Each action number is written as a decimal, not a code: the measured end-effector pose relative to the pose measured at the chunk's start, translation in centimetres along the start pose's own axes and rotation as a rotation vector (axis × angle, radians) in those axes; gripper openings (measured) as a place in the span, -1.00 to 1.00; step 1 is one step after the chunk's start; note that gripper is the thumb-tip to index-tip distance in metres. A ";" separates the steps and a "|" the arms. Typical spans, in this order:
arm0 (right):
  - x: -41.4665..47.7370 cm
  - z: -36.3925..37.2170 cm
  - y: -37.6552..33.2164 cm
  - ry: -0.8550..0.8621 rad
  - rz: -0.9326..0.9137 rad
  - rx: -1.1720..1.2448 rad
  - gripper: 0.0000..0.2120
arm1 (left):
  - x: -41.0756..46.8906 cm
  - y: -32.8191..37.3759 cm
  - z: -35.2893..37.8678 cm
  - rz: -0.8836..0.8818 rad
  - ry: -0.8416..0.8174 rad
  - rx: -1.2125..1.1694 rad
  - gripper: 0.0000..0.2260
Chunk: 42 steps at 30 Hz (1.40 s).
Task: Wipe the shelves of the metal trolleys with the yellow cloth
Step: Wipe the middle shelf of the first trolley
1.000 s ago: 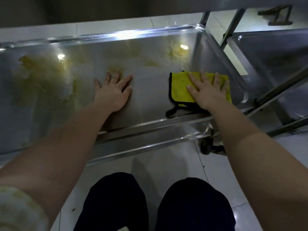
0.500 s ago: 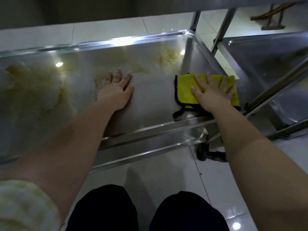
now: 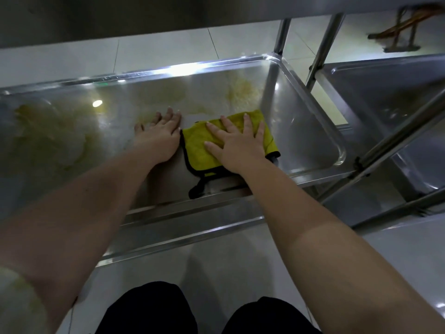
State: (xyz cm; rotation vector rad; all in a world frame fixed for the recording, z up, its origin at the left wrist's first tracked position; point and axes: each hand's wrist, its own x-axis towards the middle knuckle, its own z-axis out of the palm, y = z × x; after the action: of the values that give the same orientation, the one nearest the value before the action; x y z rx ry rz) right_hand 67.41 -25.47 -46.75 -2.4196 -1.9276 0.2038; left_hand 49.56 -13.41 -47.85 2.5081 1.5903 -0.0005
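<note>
Near the front edge of the shiny steel shelf (image 3: pixel 301 131), our right hand (image 3: pixel 238 146) presses the folded, black-edged yellow cloth (image 3: pixel 197 150), fingers spread wide. Just beside it our left hand (image 3: pixel 159 139) lies flat on smeared metal, fingers straight.

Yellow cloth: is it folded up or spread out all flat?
Folded, it seems: the yellow cloth with black trim lies under the right hand, with a second trimmed layer peeking out at its right corner.
</note>
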 end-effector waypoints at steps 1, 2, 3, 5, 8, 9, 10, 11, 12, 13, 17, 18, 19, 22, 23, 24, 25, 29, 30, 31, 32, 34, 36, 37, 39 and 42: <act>0.0 0.0 0.2 -0.003 0.004 -0.005 -0.42 | 0.4 -0.4 -0.3 0.007 -0.020 0.027 -0.53; 0.0 0.0 0.1 -0.006 0.009 -0.013 -0.42 | 0.8 -0.8 -0.4 0.012 -0.034 0.048 -0.54; 0.0 0.1 0.0 -0.005 0.011 -0.019 -0.42 | 1.0 -1.1 -0.4 0.013 -0.040 0.059 -0.54; 0.0 0.2 -0.2 0.000 0.008 -0.021 -0.42 | 1.1 -1.4 0.0 0.009 -0.028 0.051 -0.55; 0.2 0.5 -0.2 0.003 0.007 -0.020 -0.42 | 1.1 -1.2 0.4 -0.015 0.001 0.047 -0.51; 0.4 0.7 -0.2 0.004 0.010 -0.024 -0.42 | 1.1 -1.1 0.4 -0.027 0.009 0.044 -0.49; 0.7 0.8 -0.2 0.006 0.014 -0.028 -0.42 | 1.1 -1.1 0.5 -0.036 0.013 0.040 -0.47; 1.1 0.9 -0.3 0.008 0.016 -0.030 -0.42 | 1.1 -1.1 0.5 -0.036 0.018 0.041 -0.48; 1.9 0.9 -0.3 0.009 0.016 -0.029 -0.43 | 1.1 -1.0 0.6 -0.031 0.023 0.045 -0.49; 3.0 0.7 -0.3 0.004 0.015 -0.023 -0.43 | 1.1 -1.0 0.6 -0.023 0.024 0.048 -0.50; 9.0 -0.6 -0.3 -0.040 0.054 0.024 -0.43 | 1.2 -1.0 0.6 -0.013 0.037 0.037 -0.52; 10.1 -0.8 -0.5 -0.044 0.071 0.033 -0.42 | 1.2 -1.1 0.7 -0.011 0.042 0.037 -0.52; 11.0 -1.0 -0.6 -0.042 0.082 0.034 -0.42 | 1.3 -1.1 0.8 -0.010 0.049 0.039 -0.52; 11.2 -1.1 -1.0 -0.037 0.076 0.006 -0.41 | 1.2 -1.2 0.9 -0.021 0.061 0.028 -0.52; 10.5 -1.1 -1.0 -0.043 0.063 -0.001 -0.41 | 1.3 -1.2 0.8 -0.030 0.059 0.017 -0.52; 9.5 -1.0 -0.9 -0.054 0.046 -0.009 -0.41 | 1.3 -1.2 0.8 -0.039 0.057 0.008 -0.53; 8.3 -0.8 -0.8 -0.064 0.026 -0.019 -0.41 | 1.3 -1.2 0.8 -0.047 0.059 0.001 -0.53; 1.8 0.9 -0.5 -0.003 -0.053 -0.051 -0.42 | 1.3 -0.7 0.6 -0.077 0.037 -0.001 -0.54; 0.6 1.2 -0.4 0.015 -0.063 -0.058 -0.42 | 1.3 -0.5 0.5 -0.085 0.023 0.007 -0.54; 0.0 1.3 -0.4 0.022 -0.063 -0.067 -0.42 | 1.3 -0.4 0.5 -0.091 0.011 0.013 -0.55; 0.0 1.3 -0.4 0.017 -0.054 -0.071 -0.42 | 1.2 -0.4 0.5 -0.094 0.003 0.018 -0.55; 1.2 1.0 -0.4 0.004 -0.036 -0.065 -0.43 | 1.1 -0.5 0.6 -0.083 0.002 0.022 -0.55; 3.3 0.5 0.2 0.002 -0.024 -0.039 -0.44 | 0.9 -0.7 0.5 -0.074 0.000 0.023 -0.54; 4.5 0.1 1.2 0.000 -0.004 -0.019 -0.44 | 0.9 -0.8 0.5 -0.074 -0.002 0.022 -0.54; 6.5 -1.0 4.6 0.003 0.088 0.009 -0.43 | 0.8 -0.8 0.4 -0.076 -0.008 0.019 -0.53; 7.8 -2.4 10.1 0.024 0.301 0.033 -0.39 | 0.8 -0.8 0.5 -0.075 0.005 0.011 -0.53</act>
State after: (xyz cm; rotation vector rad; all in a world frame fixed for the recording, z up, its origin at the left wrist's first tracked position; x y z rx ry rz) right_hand 79.18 -20.09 -46.15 -2.6652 -1.5293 0.2122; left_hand 49.20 -12.45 -48.49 2.4571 1.6894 -0.0133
